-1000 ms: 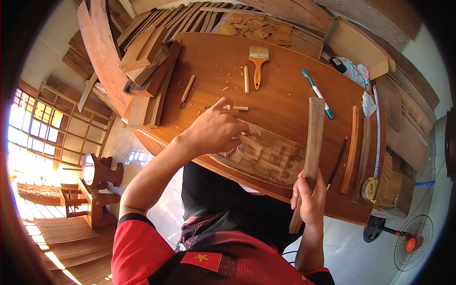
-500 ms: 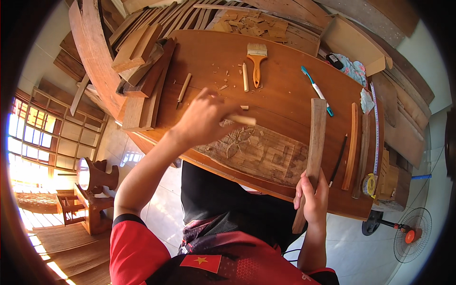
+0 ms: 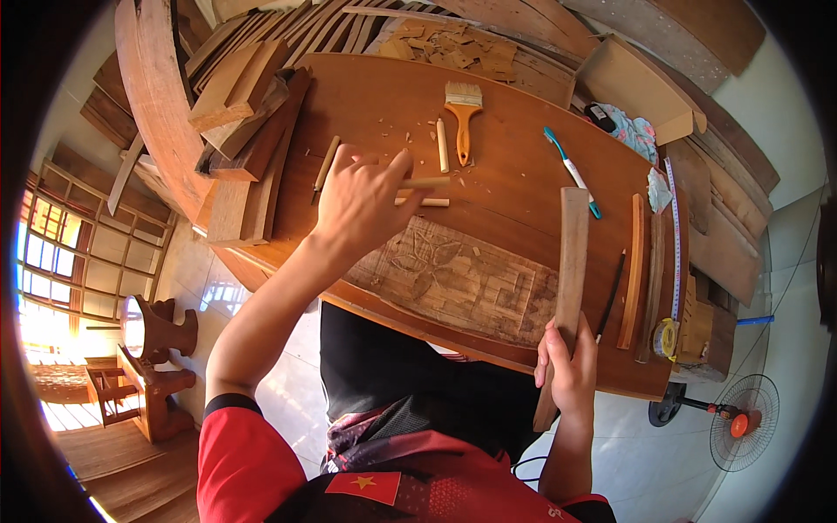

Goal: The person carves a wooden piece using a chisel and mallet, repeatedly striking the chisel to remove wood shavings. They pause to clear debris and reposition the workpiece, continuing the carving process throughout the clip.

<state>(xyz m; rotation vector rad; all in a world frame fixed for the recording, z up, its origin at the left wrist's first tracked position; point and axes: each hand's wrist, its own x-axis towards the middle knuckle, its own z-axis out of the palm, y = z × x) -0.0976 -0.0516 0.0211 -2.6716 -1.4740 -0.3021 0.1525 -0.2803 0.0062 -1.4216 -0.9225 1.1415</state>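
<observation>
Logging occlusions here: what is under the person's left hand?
Beneath the left hand is the brown table, with a pale wooden stick lying on it and poking out rightward. The stick's left end, and anything else there, is covered.

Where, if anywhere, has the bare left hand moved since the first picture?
Yes: the left hand has moved away from the body, from over the left part of the carved brown wooden panel to beyond its far edge.
</observation>
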